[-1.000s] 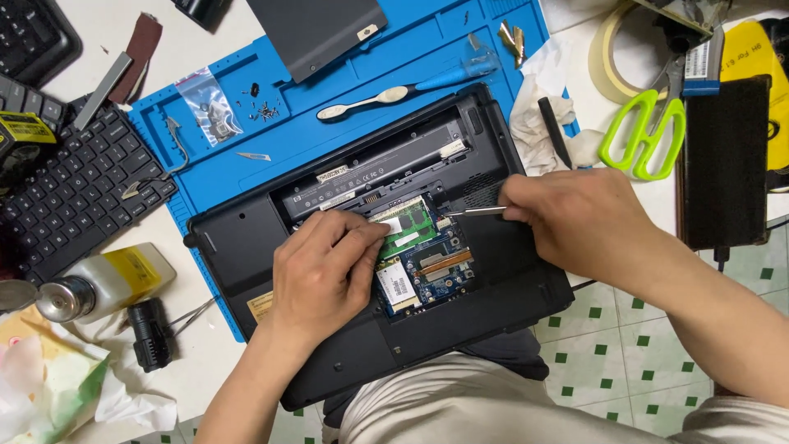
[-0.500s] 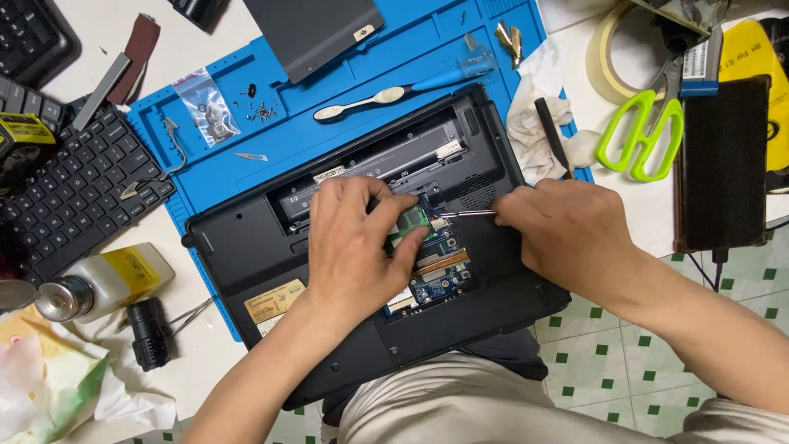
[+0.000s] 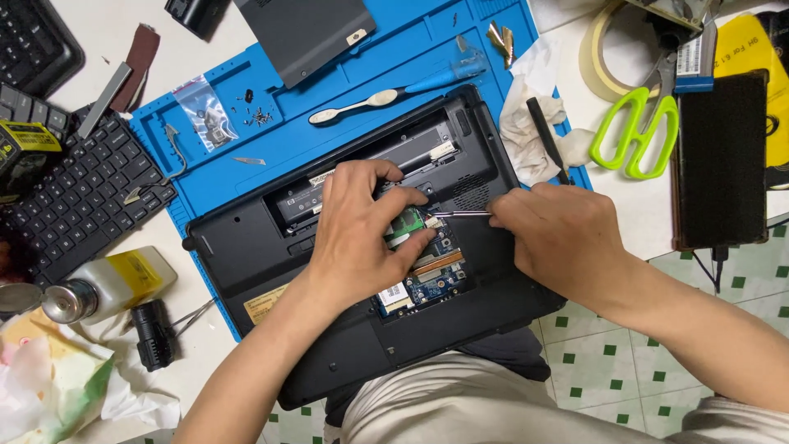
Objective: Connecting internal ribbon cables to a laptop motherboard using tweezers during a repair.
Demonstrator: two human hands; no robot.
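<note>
Resting over the open bay of an upturned black laptop (image 3: 271, 255), the left hand (image 3: 357, 238) has its fingers bent down onto a small green memory card (image 3: 407, 224), the grip pressed against the card's edge rather than wrapped around it. The right hand (image 3: 567, 238) pinches a thin metal tool (image 3: 460, 214) between thumb and forefinger, and the tool's tip points left to the card, just beside the left fingertips. Below the card a blue circuit board (image 3: 427, 284) shows in the same opening. The laptop lies on a blue work mat (image 3: 329, 131) on the table, with its near edge over the person's lap. On the mat, well apart from the hands, lie a dark cover panel (image 3: 304, 33), a pale spudger with a blue handle (image 3: 386, 94) and a small clear bag (image 3: 205, 119). Green-handled scissors (image 3: 637, 131) lie to the right, and a loose black keyboard (image 3: 74, 197) and a small bottle (image 3: 107, 288) to the left.
</note>
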